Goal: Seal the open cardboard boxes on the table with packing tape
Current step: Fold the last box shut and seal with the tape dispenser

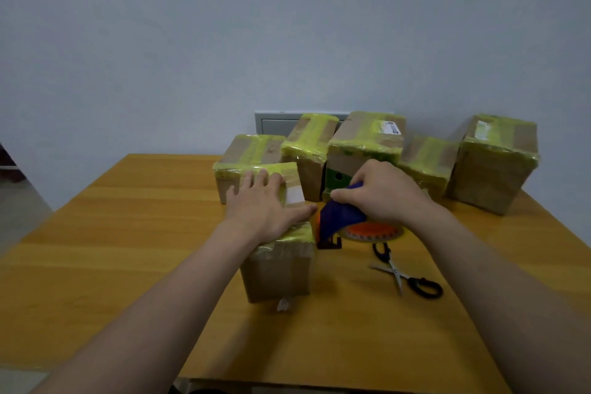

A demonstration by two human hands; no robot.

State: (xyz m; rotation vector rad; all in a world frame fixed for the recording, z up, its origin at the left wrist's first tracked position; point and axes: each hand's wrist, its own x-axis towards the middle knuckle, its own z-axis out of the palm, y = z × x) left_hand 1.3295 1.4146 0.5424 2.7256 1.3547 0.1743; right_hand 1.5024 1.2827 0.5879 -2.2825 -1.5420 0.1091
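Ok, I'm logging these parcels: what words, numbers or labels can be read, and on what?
No text is readable.
Printed label on the back middle box: too small, blurred.
Pale label on the far right box: blurred.
White patch on the near box under the left hand: looks blank.
Tape dispenser in the right hand: no print seen.

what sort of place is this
Likely a small packing spot in a plain room: one wooden table before a bare wall, several taped cardboard boxes, a tape dispenser and scissors.
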